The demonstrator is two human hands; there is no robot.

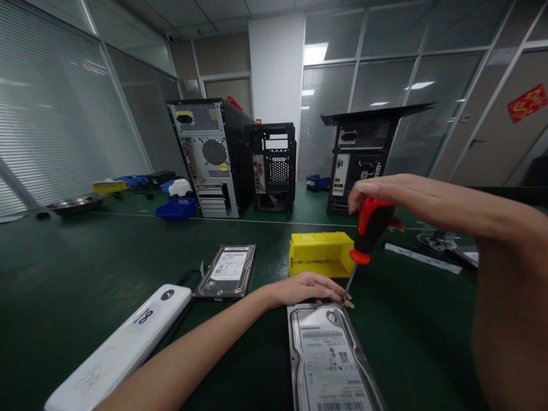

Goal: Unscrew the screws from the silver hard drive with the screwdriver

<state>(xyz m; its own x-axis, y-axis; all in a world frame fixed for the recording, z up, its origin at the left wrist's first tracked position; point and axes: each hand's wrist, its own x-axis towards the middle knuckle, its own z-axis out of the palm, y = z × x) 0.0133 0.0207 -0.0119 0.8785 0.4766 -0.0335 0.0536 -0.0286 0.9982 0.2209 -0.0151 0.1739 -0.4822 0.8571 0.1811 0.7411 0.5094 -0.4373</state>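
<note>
A silver hard drive (pixel 331 357) lies label up on the green table in front of me, its near end cut off by the bottom of the view. My right hand (pixel 381 197) is wrapped over the red-and-black handle of a screwdriver (pixel 370 225), which leans slightly. The tip meets the drive's far right corner; any screw there is too small to make out. Along the drive's far edge lies my left hand (pixel 306 286), fingers stretched out, with fingertips beside the screwdriver's tip. The undersides of those fingers are hidden.
A yellow bin (pixel 321 251) stands just beyond my left hand. To the left are a second hard drive (pixel 229 268) and a white power bank (pixel 124 348) with a cable. Computer cases (pixel 209 160) and a blue bin (pixel 175 209) stand behind. A label strip (pixel 422 258) lies right.
</note>
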